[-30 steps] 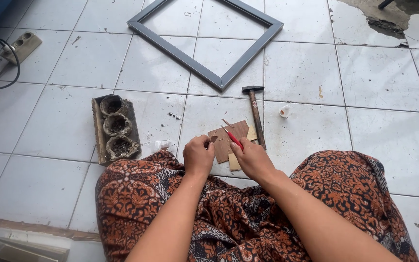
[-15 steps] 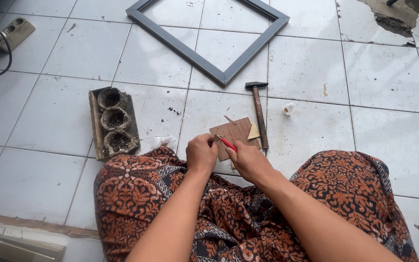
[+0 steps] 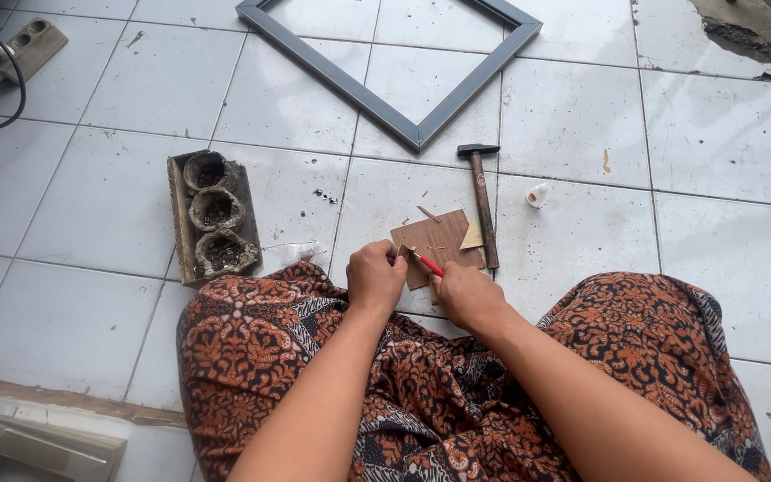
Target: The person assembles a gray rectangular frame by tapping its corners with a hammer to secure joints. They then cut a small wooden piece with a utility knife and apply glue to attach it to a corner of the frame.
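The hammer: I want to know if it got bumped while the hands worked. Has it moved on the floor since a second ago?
No. The hammer lies as before, head toward the grey frame, handle along the brown board; only the camera shifted.

Soft, even daylight fills the scene, the white tiled floor [image 3: 671, 232] bright without harsh glare, shadows faint and short, focus sharp throughout with slight wide-angle bending at the edges.

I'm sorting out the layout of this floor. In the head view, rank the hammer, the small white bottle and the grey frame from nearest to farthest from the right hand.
1. Hammer: just beyond the right hand, lying beside the brown board.
2. Small white bottle: farther out, to the right of the hammer.
3. Grey frame: farthest, at the top of the view.
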